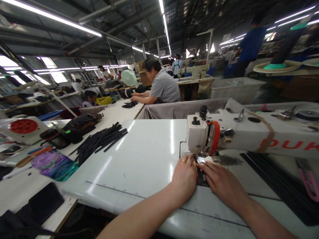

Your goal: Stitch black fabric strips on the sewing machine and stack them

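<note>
Flanking a dark piece (202, 179), the hands (185, 175) (221, 179) nearly meet, their grip unclear.

Left hand (184, 176) and right hand (221, 181) rest below the sewing machine (239, 132), right of centre; piled black strips (99, 141) lie centre-left.

Whatever lies under the hands (185, 175) is hidden from view.

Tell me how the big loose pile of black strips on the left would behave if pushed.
The pile of black strips would probably spread and slide apart, since the pieces lie loosely crisscrossed. Each strip is likely light, being thin and narrow. They may be springy rather than limp, as several ends stick out fairly straight.
</note>
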Motion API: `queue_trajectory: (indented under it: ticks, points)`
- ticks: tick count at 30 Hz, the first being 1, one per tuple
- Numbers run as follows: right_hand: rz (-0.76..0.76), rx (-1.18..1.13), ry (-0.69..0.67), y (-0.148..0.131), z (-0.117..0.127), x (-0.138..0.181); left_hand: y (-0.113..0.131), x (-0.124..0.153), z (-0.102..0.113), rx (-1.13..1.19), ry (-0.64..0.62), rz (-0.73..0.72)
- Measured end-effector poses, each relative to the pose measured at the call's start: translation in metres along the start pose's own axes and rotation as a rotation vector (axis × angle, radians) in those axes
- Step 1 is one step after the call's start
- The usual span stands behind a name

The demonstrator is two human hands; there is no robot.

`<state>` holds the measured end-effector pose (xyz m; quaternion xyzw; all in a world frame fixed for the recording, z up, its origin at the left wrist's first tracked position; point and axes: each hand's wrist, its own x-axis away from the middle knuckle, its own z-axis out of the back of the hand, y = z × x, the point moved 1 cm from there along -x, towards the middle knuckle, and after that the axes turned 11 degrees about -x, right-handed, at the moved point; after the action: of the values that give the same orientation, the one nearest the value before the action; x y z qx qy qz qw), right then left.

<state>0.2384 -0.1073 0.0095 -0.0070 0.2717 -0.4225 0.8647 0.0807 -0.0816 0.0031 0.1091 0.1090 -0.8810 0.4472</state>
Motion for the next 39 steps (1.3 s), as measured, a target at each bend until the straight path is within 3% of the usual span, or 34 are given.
queue_trajectory:
  ticks: [12, 25, 30, 35, 39]
  points:
    - [-0.013, 0.007, 0.008, 0.001, -0.002, 0.001, -0.005, -0.006, 0.004, -0.029, -0.012, -0.082]
    - [-0.002, 0.024, -0.004, 0.0, -0.001, 0.002, -0.004, -0.002, 0.01, 0.074, 0.03, -0.031]
    - [0.026, -0.001, 0.036, 0.001, 0.001, 0.003, -0.03, -0.01, 0.005, 0.315, 0.166, 0.189]
    - [0.001, -0.008, 0.012, 0.002, -0.001, 0.004, -0.062, -0.034, 0.004, 0.196, 0.03, -0.062]
    - [-0.017, -0.013, -0.002, 0.002, -0.002, 0.003, -0.071, -0.039, 0.019, -0.011, 0.039, 0.023]
